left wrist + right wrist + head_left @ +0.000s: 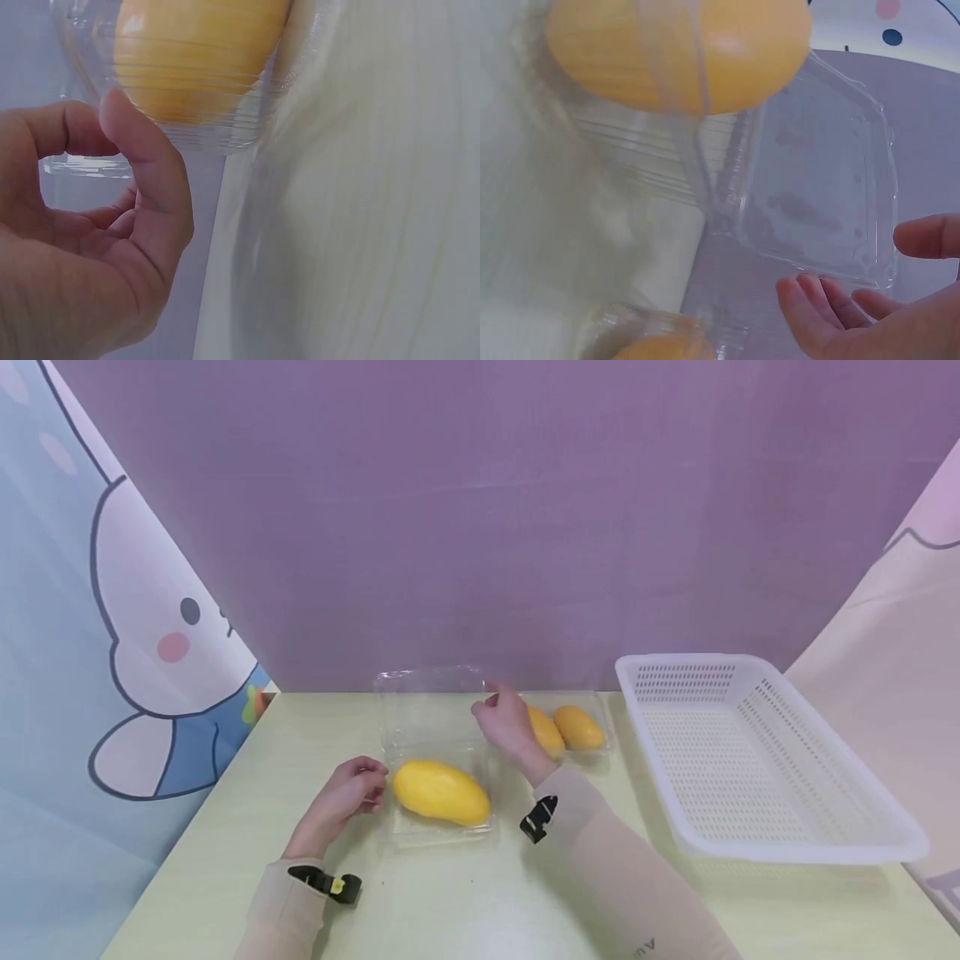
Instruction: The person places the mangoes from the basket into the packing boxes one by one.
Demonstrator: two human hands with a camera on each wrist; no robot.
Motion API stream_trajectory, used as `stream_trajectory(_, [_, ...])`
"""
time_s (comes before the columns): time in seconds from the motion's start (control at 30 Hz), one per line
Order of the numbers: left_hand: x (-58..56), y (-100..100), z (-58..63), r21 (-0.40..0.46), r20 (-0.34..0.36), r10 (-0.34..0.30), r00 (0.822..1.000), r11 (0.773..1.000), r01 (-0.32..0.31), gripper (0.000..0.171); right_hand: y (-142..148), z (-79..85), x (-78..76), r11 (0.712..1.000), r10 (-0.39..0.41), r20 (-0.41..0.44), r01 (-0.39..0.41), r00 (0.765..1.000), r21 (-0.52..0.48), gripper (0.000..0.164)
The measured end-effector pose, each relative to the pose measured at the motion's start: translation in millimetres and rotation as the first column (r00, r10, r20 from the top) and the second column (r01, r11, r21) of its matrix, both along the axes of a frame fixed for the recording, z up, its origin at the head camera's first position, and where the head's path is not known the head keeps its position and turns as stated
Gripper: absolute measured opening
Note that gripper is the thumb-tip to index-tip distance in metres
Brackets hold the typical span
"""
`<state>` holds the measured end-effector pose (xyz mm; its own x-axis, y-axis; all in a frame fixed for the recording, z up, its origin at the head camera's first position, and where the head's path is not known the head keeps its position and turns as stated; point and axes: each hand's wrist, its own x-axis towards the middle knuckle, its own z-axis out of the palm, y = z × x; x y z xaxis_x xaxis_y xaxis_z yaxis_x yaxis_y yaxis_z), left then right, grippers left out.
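A clear plastic clamshell container [442, 837] stands with its lid [431, 714] raised at the back. Inside its base lies a large yellow mango-like fruit [441, 792]. My left hand [347, 795] is at the container's left side; in the left wrist view its thumb and finger [150, 165] pinch at the clear edge. At the lid's right edge is my right hand [508, 722]. In the right wrist view, the thumb and fingers [802, 307] are spread apart near the lid's corner. Whether they touch the lid is hard to see.
Right of my right hand, a second clear container [603, 727] holds two orange-yellow fruits [579, 728], one partly hidden by that hand. A white perforated basket [731, 752] stands on the table [420, 910] at the right. Behind rises a purple backdrop [480, 527].
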<state>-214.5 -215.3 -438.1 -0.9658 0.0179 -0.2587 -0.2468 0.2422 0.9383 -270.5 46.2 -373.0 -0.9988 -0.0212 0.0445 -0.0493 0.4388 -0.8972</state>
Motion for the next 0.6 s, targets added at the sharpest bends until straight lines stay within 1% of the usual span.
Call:
stream_trajectory(0.27, [0.2,-1,1.5,0.036,-0.029,0.005,1.0,0.999,-0.004,0.031,4,10.6,3.4,0.998,0.014,-0.075,-0.018,0.997,-0.059,0.042])
stream_trajectory(0.4, [1.4,0,2.0,0.049,-0.033,-0.001,0.999,0.999,0.003,0.032,8,13.1,7.5,0.996,0.012,-0.087,-0.02,0.996,-0.09,0.037])
stream_trajectory(0.6, [0.9,3,-1.4,0.067,-0.026,0.001,1.0,0.998,0.001,0.033,16,16.3,14.4,0.99,0.014,-0.092,-0.027,0.996,-0.138,0.032])
